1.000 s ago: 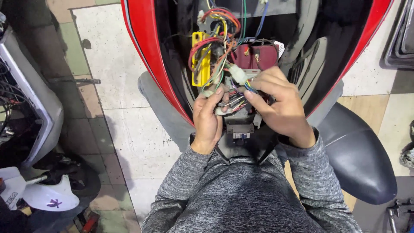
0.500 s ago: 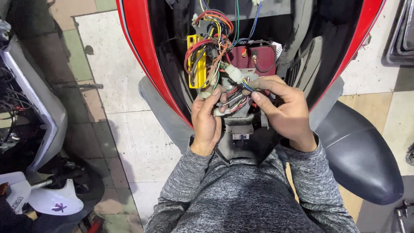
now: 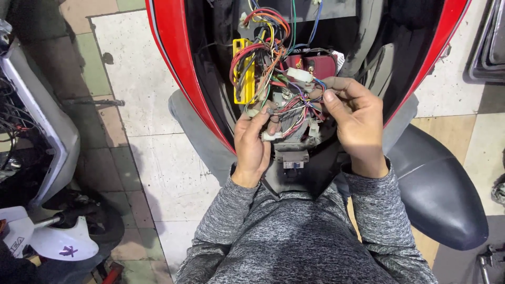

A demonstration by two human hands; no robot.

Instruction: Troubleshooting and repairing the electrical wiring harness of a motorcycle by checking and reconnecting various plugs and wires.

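Note:
I look down into the open front of a red scooter body (image 3: 179, 68). A tangle of coloured wires (image 3: 273, 63) hangs inside, next to a yellow plastic holder (image 3: 242, 79) and a dark red battery (image 3: 321, 66). My left hand (image 3: 252, 147) grips the lower part of the wire bundle, with a white connector by its fingers. My right hand (image 3: 357, 121) pinches several thin wires just below another white connector (image 3: 300, 75). A small grey box (image 3: 292, 156) sits under both hands. Grey knit sleeves cover my arms.
A black scooter seat (image 3: 436, 194) lies at the lower right. Another scooter with white panels (image 3: 47, 131) and exposed wiring stands at the left, its white front fender (image 3: 63, 244) near the bottom. The floor is pale tile (image 3: 137, 79).
My right hand has shifted a little to the right and opened its grip from a fist over the bundle to a pinch on thin wires. My left hand stays on the bundle.

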